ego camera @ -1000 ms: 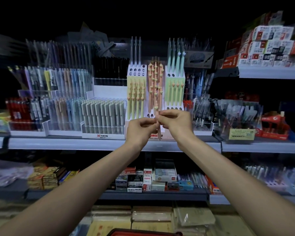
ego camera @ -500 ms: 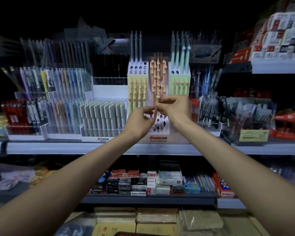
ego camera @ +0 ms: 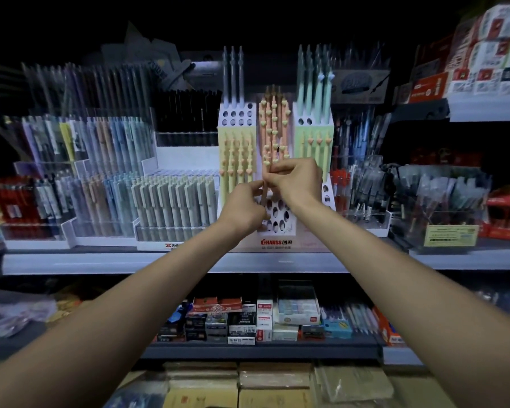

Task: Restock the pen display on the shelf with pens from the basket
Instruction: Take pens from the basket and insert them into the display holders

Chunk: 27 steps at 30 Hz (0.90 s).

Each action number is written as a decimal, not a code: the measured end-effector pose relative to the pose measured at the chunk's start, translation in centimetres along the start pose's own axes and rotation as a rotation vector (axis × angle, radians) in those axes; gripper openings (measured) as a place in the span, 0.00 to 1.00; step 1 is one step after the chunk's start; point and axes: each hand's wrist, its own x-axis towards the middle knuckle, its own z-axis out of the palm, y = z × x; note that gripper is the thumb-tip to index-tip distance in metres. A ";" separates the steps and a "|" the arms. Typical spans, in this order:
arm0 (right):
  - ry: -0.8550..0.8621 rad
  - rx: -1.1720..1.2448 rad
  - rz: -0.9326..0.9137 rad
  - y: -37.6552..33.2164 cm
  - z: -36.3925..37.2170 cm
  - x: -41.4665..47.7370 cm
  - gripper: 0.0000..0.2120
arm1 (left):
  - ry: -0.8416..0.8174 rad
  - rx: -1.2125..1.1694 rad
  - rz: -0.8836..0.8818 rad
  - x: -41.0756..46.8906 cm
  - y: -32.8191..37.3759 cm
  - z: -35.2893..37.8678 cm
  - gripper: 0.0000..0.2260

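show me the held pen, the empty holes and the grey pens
held pen [ego camera: 264,198]: head view, lower part of its bare shaft
empty holes [ego camera: 277,213]: head view, one hole in the lowest white step
grey pens [ego camera: 174,201]: head view, middle of the row

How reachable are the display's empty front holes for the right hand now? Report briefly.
Probably yes. The right hand is just above the empty front holes, with nothing between them. It and the left hand both pinch a peach pen, and the left hand overlaps the holes' left edge.
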 end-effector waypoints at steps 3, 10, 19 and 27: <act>0.015 -0.030 0.010 0.5 0.5 0.1 0.05 | 0.022 0.099 0.017 0.9 -1.0 0.5 0.26; 0.028 -0.100 0.003 0.9 1.3 0.2 0.04 | 0.072 0.143 0.095 1.5 -2.8 2.2 0.23; 0.026 -0.215 -0.020 0.8 1.8 0.5 0.04 | 0.164 0.123 0.137 0.9 -4.2 4.0 0.26; 0.031 -0.330 0.019 0.5 2.5 0.6 0.06 | 0.167 0.104 0.109 0.2 -4.6 4.2 0.20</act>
